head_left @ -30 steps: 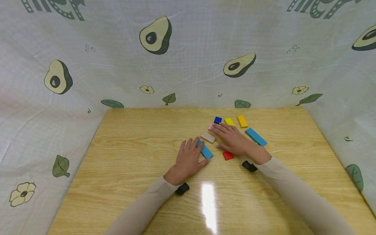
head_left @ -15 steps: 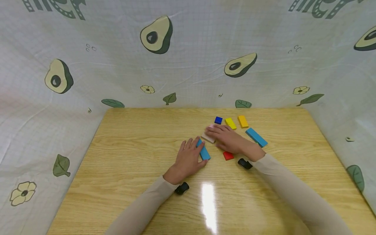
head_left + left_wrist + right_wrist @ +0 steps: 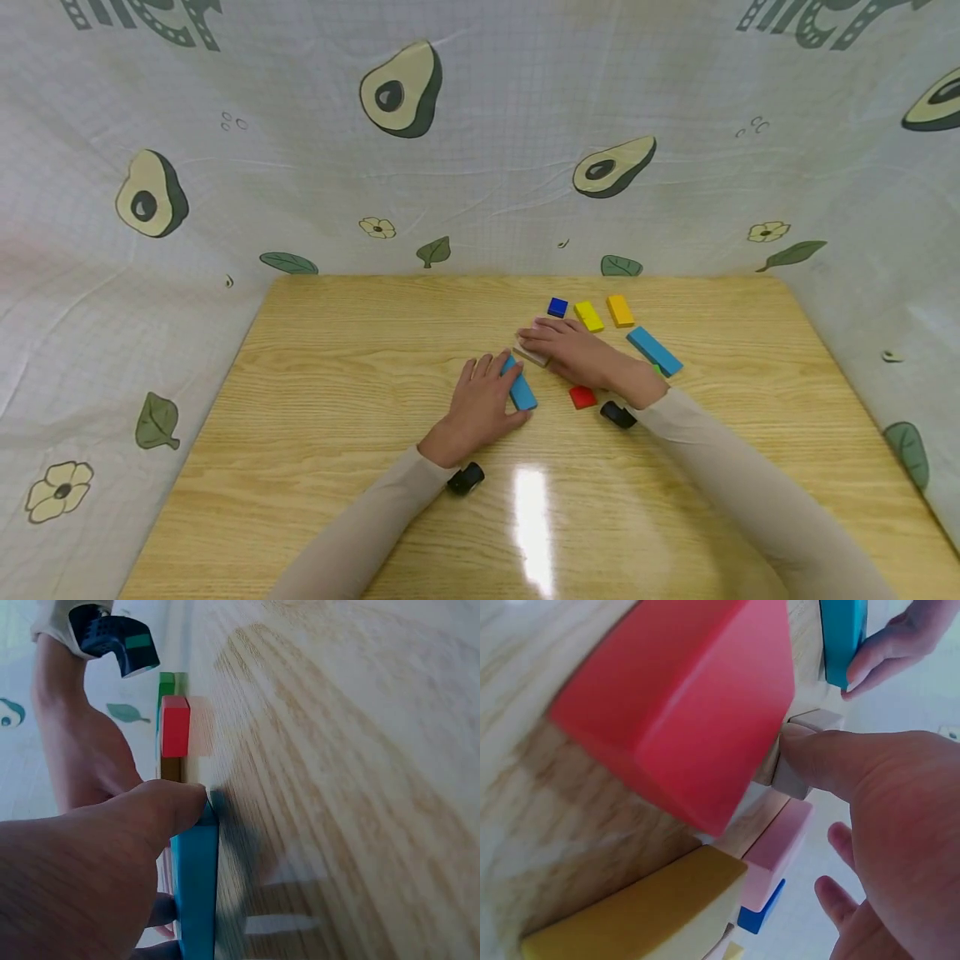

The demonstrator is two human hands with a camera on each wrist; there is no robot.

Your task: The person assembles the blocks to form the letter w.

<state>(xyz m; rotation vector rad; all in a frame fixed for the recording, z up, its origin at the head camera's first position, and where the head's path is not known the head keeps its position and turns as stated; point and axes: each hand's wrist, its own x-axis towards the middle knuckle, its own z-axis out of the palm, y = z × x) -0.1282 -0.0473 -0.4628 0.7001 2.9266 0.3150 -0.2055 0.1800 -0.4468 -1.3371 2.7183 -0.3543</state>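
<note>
My left hand [image 3: 478, 407] holds a long blue block [image 3: 522, 390] lying on the table. In the left wrist view the thumb presses one end of that blue block [image 3: 196, 889], with fingertips at its far side. To the right, my right hand [image 3: 585, 354] reaches over a beige wooden block [image 3: 531, 358]. The right wrist view has its thumb against this beige block [image 3: 791, 780]; the index finger's contact is hidden. A red block [image 3: 582, 397] sits just below the right palm. Beside the fingers is a pink block [image 3: 780, 855], mostly covered in the head view.
Behind the right hand lie a dark blue block [image 3: 557, 307], a yellow block [image 3: 588, 317] and an orange block [image 3: 620, 311]. Another long blue block [image 3: 655, 351] is at the right, near a partly hidden green block [image 3: 657, 369]. A mustard block [image 3: 641, 911] shows under the hand.
My right hand has moved left from the pink block onto the beige block. The left hand's thumb has closed in, and its blue block has turned slightly.
</note>
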